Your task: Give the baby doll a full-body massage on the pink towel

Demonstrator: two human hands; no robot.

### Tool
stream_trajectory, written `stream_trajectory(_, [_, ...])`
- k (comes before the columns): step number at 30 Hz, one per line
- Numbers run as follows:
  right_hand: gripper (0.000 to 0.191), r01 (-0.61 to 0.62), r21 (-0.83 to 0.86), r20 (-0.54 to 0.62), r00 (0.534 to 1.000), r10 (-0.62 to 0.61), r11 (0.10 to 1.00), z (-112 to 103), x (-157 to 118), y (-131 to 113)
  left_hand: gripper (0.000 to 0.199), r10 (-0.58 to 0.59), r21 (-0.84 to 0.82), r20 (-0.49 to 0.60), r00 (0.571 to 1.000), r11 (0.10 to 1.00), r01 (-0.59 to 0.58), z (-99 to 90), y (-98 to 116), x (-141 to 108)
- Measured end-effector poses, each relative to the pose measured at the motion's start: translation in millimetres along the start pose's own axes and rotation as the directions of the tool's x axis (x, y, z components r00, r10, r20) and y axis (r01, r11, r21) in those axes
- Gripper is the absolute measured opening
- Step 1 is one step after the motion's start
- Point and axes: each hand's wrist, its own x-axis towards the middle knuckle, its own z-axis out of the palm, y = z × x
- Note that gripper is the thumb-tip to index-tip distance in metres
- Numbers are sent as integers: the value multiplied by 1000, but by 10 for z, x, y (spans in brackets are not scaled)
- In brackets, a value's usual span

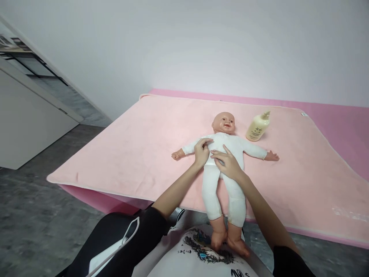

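Note:
A baby doll (pixel 224 152) lies on its back on a pink blanket, with a white cloth body, bare head, hands and feet. Its arms are spread out and its feet hang over the near edge, against my shirt. My left hand (pixel 202 153) rests against the side of the doll's chest, fingers bent together over the white cloth. On the doll's belly lies my right hand (pixel 229 163), its fingers spread apart and holding nothing. A pale yellow pump bottle (pixel 257 127) stands beside the doll's head, to the right, touched by neither hand.
The pink blanket (pixel 115 154) covers a table with a darker pink top (pixel 343 127) that reaches the white wall (pixel 201 46). Left of it are the grey floor (pixel 43 192) and a white panel (pixel 31 119). A white cable (pixel 129 232) runs by my left arm.

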Motion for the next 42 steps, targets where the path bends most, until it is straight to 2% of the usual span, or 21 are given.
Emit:
stream_trajectory(4, [29,-125,-92,-45,992,121,988,-32,24,64,32,1,-54,30,1000,999,1,1,50,-40])
stream_trajectory(6, [33,-200,-146,-76,979,190,969,-50,36,99,26,71,-54,107,992,996,-66,-10,113,-73])
stream_trajectory(8, [35,-285,-184,-107,957,269,941,-65,40,147,23,159,-69,197,967,987,-148,-28,184,-100])
stream_trajectory(10, [37,-360,-200,-131,932,339,911,-74,35,207,20,203,-117,278,939,977,-177,-47,255,-109])
stream_trajectory(12, [39,-417,-193,-163,906,390,888,-73,21,276,15,211,-168,396,894,973,-156,-63,318,-98])
stream_trajectory(14, [41,-458,-162,-204,882,424,874,-62,7,356,15,223,-169,526,821,973,-156,-76,371,-76])
stream_trajectory(16, [42,-496,-100,-248,852,461,863,-49,-1,445,25,225,-82,622,749,971,-224,-85,409,-57])
stream_trajectory(18, [42,-534,27,-302,801,516,845,-43,1,526,38,187,55,679,709,951,-304,-88,424,-51])
stream_trajectory(20, [41,-543,227,-388,711,586,809,-56,10,569,49,128,170,691,712,928,-332,-79,405,-54])
stream_trajectory(22, [39,-475,406,-479,616,625,780,-86,21,538,49,96,222,631,770,929,-298,-55,350,-58])
stream_trajectory(23, [37,-424,464,-508,592,625,778,-103,27,492,45,93,222,574,814,939,-264,-38,309,-57])
stream_trajectory(24, [34,-372,502,-516,595,616,780,-119,33,428,38,91,205,501,860,954,-221,-21,261,-53])
stream_trajectory(25, [31,-329,531,-496,627,601,781,-130,39,352,30,83,173,418,904,970,-169,-6,208,-45])
stream_trajectory(27, [27,-282,589,-349,757,553,757,-139,49,188,23,24,91,243,970,995,-47,16,100,-20])
stream_trajectory(29, [25,-290,578,-146,883,446,763,-130,56,59,28,-69,22,111,991,997,67,18,8,10])
stream_trajectory(31, [23,-282,458,-30,943,331,843,-114,58,-3,32,-142,-19,52,988,990,143,8,-48,32])
stream_trajectory(33, [25,-223,290,-4,972,234,931,-100,58,1,32,-181,-47,49,982,982,184,-1,-65,38])
stream_trajectory(36, [32,-135,109,31,991,133,985,-85,62,59,28,-200,-74,71,977,976,205,1,-41,14])
stream_trajectory(39, [36,-130,-73,30,991,132,989,-71,66,112,23,-165,-84,90,982,981,173,8,8,-26])
stream_trajectory(42, [40,-190,-216,-29,982,188,958,-56,55,180,22,-86,-58,116,990,994,93,-8,94,-66])
